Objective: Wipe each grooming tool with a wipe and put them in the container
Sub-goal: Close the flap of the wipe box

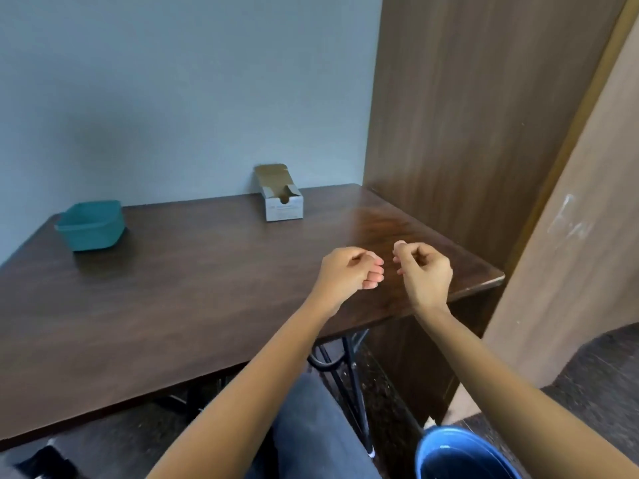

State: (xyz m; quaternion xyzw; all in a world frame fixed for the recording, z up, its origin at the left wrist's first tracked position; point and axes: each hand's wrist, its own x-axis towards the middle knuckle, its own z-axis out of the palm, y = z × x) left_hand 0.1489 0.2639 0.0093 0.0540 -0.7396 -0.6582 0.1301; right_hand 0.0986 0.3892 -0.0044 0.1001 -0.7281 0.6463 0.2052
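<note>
A wide, dark brown wood-grain desk [173,305] is seen filling the middle of the view, bounded by a pale blue wall at the far side and a brown wooden panel at the right. A round blue plastic bin [460,458] is seen on the floor at the near right, below the desk's level. A teal rectangular plastic container [93,236] is set at the far left corner of the desk, its mouth upward. A small grey cardboard box [284,209] with its flap raised is placed at the far edge, near the middle, its long axis running near to far; wipes may be kept in it, though its contents cannot be made out. No grooming tool can be seen anywhere on the desk or in either hand. The left hand [349,269] and right hand [427,274] are held side by side, close but apart, above the near right part of the desk, the fingers [375,271] of each clenched inward with nothing visible in them. The box lies farther off and to the left of both hands, and the container well away to the far left, so the left hand is judged the nearer to each. Open desk surface is left between hands and box; the right edge lies just beside the right hand.
</note>
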